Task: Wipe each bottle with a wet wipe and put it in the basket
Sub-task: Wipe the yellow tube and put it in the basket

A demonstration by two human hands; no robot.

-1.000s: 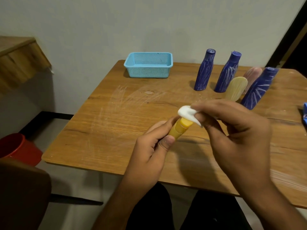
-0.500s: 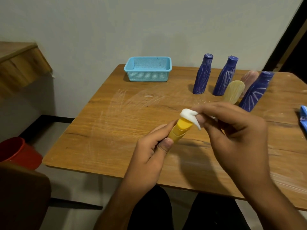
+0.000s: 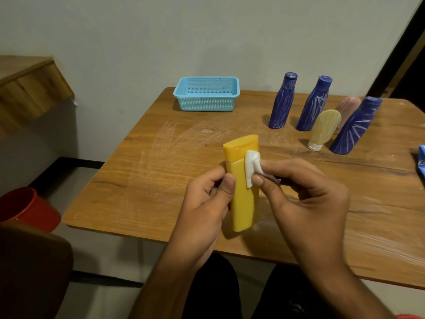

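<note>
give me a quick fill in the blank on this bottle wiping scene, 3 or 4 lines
1. The left hand grips a ____ bottle.
2. The right hand pinches a white ____ against that bottle.
3. The basket at the table's far edge holds ____ bottles.
4. The number of dark blue bottles standing on the table is ____.

Missing words: yellow; wipe; no; three
</note>
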